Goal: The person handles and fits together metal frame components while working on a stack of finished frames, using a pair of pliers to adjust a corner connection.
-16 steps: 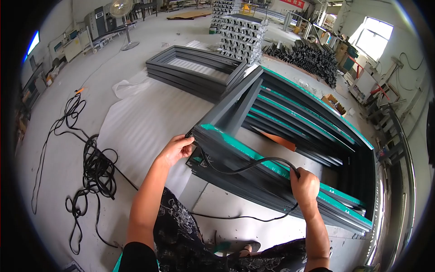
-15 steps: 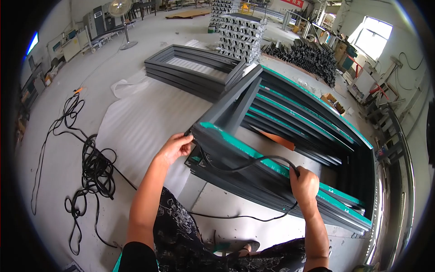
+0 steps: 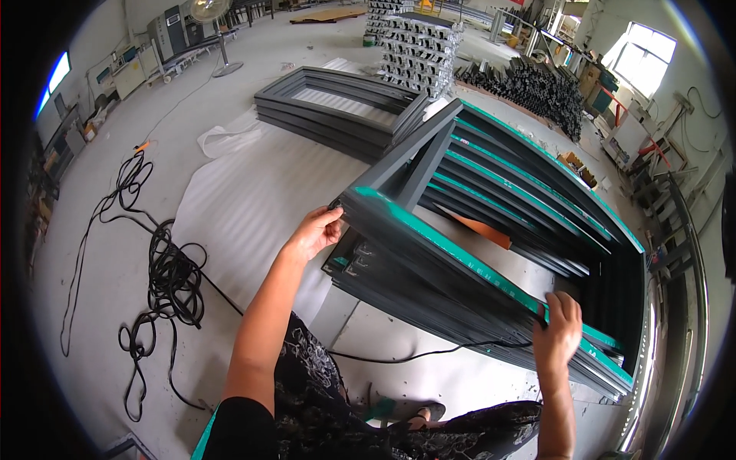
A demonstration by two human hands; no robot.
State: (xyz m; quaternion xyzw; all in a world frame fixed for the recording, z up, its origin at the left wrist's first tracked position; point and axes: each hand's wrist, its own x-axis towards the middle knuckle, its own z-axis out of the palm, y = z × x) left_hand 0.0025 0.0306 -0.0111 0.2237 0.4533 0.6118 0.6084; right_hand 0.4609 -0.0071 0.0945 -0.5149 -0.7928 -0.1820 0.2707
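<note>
Stacked dark grey metal frames with green tape strips stand in front of me. The top frame (image 3: pixel 460 264) is raised and tilted at its left end, above the frames below. My left hand (image 3: pixel 316 232) is closed on its near left corner. My right hand (image 3: pixel 558 333) grips the taped near bar farther right, fingers over its top edge. A black cable (image 3: pixel 399 359) runs from the floor at left, past my legs, to the stack's near side by my right wrist; its far end is hidden there.
Tangled black cable (image 3: pixel 172 280) lies on the floor at left, beside white foam sheeting (image 3: pixel 238 199). Another stack of grey frames (image 3: pixel 326 126) rests on the sheeting. Behind stand piled silvery profiles (image 3: pixel 420 57) and a heap of dark bars (image 3: pixel 529 96). An orange piece (image 3: pixel 487 230) shows inside the stack.
My right hand has let go of the looped cable and moved right onto the frame's near bar. The cable loop has dropped out of sight. My left hand keeps the corner.
</note>
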